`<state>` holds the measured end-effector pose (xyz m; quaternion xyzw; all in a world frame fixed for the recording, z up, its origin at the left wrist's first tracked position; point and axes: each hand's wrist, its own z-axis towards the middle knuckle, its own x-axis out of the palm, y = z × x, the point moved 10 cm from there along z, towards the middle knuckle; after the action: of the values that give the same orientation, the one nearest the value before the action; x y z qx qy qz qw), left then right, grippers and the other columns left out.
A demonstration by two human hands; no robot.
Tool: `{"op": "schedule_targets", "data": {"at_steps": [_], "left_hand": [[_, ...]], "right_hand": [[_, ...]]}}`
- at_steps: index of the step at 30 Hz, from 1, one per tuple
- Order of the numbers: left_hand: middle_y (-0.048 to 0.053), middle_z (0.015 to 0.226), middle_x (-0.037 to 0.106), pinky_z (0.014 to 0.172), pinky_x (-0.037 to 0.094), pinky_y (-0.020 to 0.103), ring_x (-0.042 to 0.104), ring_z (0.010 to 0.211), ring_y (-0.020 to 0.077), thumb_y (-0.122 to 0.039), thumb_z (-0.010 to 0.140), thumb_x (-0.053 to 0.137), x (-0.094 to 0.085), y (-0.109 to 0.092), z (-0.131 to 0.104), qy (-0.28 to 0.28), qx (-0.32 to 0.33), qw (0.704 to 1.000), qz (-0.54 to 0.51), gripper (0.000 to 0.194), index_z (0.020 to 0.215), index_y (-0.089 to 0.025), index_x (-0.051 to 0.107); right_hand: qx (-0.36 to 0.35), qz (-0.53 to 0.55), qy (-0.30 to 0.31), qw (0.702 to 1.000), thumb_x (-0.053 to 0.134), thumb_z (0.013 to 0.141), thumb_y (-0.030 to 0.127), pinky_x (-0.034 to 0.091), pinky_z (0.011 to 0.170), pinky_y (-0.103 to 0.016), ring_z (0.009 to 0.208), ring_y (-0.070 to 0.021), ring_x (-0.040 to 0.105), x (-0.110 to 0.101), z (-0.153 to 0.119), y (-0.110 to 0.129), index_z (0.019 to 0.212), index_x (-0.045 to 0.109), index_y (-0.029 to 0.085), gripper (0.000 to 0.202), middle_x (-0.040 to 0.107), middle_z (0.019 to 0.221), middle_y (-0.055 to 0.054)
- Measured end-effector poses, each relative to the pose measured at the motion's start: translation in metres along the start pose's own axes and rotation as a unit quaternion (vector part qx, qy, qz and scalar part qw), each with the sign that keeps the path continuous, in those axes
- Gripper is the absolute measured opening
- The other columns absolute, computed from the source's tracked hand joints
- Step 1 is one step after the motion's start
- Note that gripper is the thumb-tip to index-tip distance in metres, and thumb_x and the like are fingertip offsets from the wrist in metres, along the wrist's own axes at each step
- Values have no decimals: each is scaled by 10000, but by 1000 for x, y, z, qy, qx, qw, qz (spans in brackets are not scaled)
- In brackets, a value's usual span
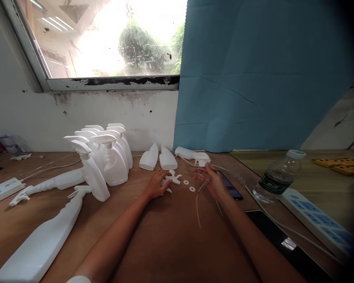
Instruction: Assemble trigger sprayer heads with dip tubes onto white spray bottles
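My left hand (159, 184) rests low over the table with its fingers apart, touching or just above white plastic trigger pieces (174, 179). My right hand (214, 182) is closed around thin clear tubes (198, 210); one hangs toward me from a clear fitting near the fingers, another drops below the palm. Two white ring washers (192, 189) lie between the hands. Beyond my right hand lies a white spray bottle (191, 153) on its side, trigger head attached. Two white bottles without heads (167, 158) lie farther back by the wall.
Several white spray bottles (115, 165) stand at the left, with two more (44, 236) lying in front and beside them. On the right are a phone (230, 186), a water bottle (275, 179), a power strip (315, 220) and a dark glossy tablet-like device (283, 239). Another power strip (4, 191) sits far left.
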<state>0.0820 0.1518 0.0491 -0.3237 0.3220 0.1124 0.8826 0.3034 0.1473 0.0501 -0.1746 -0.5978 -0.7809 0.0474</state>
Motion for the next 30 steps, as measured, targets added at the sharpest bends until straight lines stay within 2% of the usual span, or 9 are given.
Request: {"op": "schedule_targets", "data": {"at_steps": [3,6,10,13,19,22,25,27,30], "left_hand": [[103,1047,658,943,445,411,596,1017,243,-428,946,459,-6,9,-2,-55,-45,992,-100,323,1095,-193,623],[111,1027,662,907,469,400,616,947,233,-512,939,441,-4,13,-3,-71,-71,977,-189,420,1100,-178,637],[117,1041,665,935,464,420,602,989,262,-650,859,488,1,11,-2,-57,-80,958,-271,566,1102,-171,666],[114,1036,665,941,470,422,598,1002,267,-672,827,525,4,16,-4,-48,-101,938,-328,609,1110,-153,669],[99,1001,662,894,494,373,607,981,243,-597,836,574,10,20,-5,-29,-108,923,-368,553,1147,-146,651],[87,977,665,829,511,347,617,930,229,-530,786,671,14,23,-6,-28,-138,914,-381,511,1121,-145,649],[72,943,667,737,518,318,624,810,193,-464,745,710,16,33,-6,-61,-181,872,-451,481,1086,-134,630],[61,876,662,682,517,319,623,736,184,-437,749,670,14,42,-7,-95,-198,831,-510,428,1045,-132,612],[69,791,642,582,493,323,611,659,194,-442,775,560,13,51,-7,-109,-224,771,-586,353,961,-143,579]], "right_hand": [[-128,-194,26,972,632,818,539,551,627,-319,865,-216,658,21,-12,21,1052,631,242,379,570,1260,-90],[-247,-394,101,879,502,934,417,534,820,-373,973,-220,635,58,-35,32,1199,600,257,325,459,1427,-104],[-305,-500,178,791,421,976,322,510,906,-424,1065,-254,611,92,-60,22,1279,545,266,332,435,1448,-118],[-323,-530,204,757,407,980,286,504,923,-447,1080,-268,599,103,-67,10,1324,504,265,357,422,1455,-127],[-347,-561,200,724,423,972,266,510,900,-460,1054,-275,596,105,-67,0,1360,478,276,392,447,1427,-130],[-365,-561,184,720,430,969,283,496,893,-454,1039,-273,593,103,-70,6,1341,510,266,381,503,1366,-134],[-362,-543,108,750,462,953,338,479,843,-417,941,-273,602,87,-68,21,1184,626,220,306,643,1072,-131],[-328,-500,35,801,471,944,403,472,739,-352,741,-227,596,66,-63,32,968,683,212,286,649,802,-80],[-231,-377,-46,896,438,935,536,398,549,-274,503,-146,470,36,-52,35,708,658,210,454,536,564,-14]]}}
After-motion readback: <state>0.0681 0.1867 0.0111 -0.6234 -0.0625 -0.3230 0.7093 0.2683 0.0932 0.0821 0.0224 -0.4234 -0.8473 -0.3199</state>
